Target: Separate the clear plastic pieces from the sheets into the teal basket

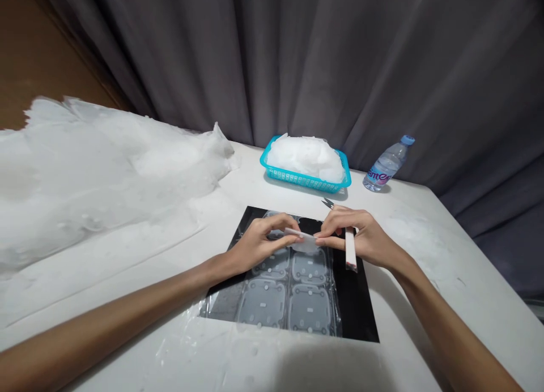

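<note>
Both hands meet over a black mat (pixel 361 312) that carries a clear plastic sheet (pixel 284 301) of moulded square pockets. My left hand (pixel 259 242) and my right hand (pixel 361 236) each pinch one side of a small translucent plastic piece (pixel 305 243) held just above the sheet. My right hand also grips a thin white stick-like tool (pixel 350 250) that points down toward me. Small scissors or snips (pixel 327 203) lie just beyond my right fingers.
A turquoise basket (pixel 297 179) heaped with white plastic pieces stands behind the mat. A water bottle (pixel 386 165) lies at the back right. A large pile of white plastic sheeting (pixel 93 165) covers the table's left. Grey curtains hang behind.
</note>
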The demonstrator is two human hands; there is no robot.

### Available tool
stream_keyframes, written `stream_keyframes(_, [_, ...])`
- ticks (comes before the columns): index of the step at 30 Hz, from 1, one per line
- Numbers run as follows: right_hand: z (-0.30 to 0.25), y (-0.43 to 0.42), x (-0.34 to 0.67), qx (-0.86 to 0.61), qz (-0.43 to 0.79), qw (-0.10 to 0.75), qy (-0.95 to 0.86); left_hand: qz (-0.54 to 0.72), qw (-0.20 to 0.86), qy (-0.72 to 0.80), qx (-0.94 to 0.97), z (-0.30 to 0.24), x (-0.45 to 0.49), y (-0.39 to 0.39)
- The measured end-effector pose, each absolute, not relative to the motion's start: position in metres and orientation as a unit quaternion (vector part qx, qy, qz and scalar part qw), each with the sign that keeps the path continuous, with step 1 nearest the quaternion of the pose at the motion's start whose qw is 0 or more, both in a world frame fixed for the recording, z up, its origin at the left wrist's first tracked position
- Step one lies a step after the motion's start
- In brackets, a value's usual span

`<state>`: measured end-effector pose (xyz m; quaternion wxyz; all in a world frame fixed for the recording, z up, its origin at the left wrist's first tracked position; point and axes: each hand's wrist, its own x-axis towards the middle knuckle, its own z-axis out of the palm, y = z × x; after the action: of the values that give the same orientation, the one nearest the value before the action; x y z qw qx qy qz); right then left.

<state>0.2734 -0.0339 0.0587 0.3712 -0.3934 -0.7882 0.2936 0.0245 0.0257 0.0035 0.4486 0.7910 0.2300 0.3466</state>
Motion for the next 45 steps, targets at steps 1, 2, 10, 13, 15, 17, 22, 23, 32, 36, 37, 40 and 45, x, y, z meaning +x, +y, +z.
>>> stream_keyframes(1, [0.059, -0.035, 0.273, -0.393, 0.295, 0.371, -0.788, 0.342, 0.449, 0.230, 0.792, 0.004, 0.024, 0.026])
stream_keyframes(2, [0.060, -0.035, 0.273, -0.393, 0.297, 0.369, -0.788, 0.339, 0.455, 0.228, 0.792, 0.004, 0.024, 0.026])
stream_keyframes(10, [0.064, -0.041, 0.263, -0.403, 0.313, 0.373, -0.775, 0.334, 0.506, 0.209, 0.767, 0.002, 0.024, 0.028])
stream_keyframes(13, [0.067, -0.041, 0.268, -0.435, 0.315, 0.353, -0.767, 0.335, 0.487, 0.227, 0.774, 0.004, 0.025, 0.027])
stream_keyframes(15, [0.067, -0.040, 0.272, -0.476, 0.302, 0.310, -0.765, 0.341, 0.454, 0.245, 0.786, 0.005, 0.025, 0.026])
stream_keyframes(17, [0.065, -0.039, 0.274, -0.503, 0.280, 0.287, -0.766, 0.342, 0.417, 0.250, 0.804, 0.005, 0.026, 0.025])
stream_keyframes(22, [0.054, -0.034, 0.256, -0.466, 0.261, 0.342, -0.773, 0.363, 0.352, 0.211, 0.837, 0.004, 0.026, 0.024])
stream_keyframes(23, [0.052, -0.033, 0.253, -0.456, 0.263, 0.346, -0.777, 0.367, 0.348, 0.212, 0.836, 0.003, 0.027, 0.024])
stream_keyframes(32, [0.058, -0.036, 0.262, -0.447, 0.258, 0.362, -0.776, 0.432, 0.344, 0.181, 0.814, 0.006, 0.025, 0.021])
stream_keyframes(36, [0.062, -0.037, 0.263, -0.442, 0.256, 0.358, -0.782, 0.443, 0.339, 0.176, 0.811, 0.004, 0.024, 0.021])
stream_keyframes(37, [0.062, -0.037, 0.263, -0.441, 0.255, 0.358, -0.782, 0.442, 0.338, 0.177, 0.812, 0.004, 0.024, 0.021])
stream_keyframes(40, [0.062, -0.038, 0.263, -0.444, 0.258, 0.356, -0.781, 0.441, 0.331, 0.166, 0.817, 0.002, 0.023, 0.022])
stream_keyframes(45, [0.058, -0.040, 0.254, -0.475, 0.274, 0.351, -0.759, 0.438, 0.339, 0.167, 0.816, 0.003, 0.025, 0.021])
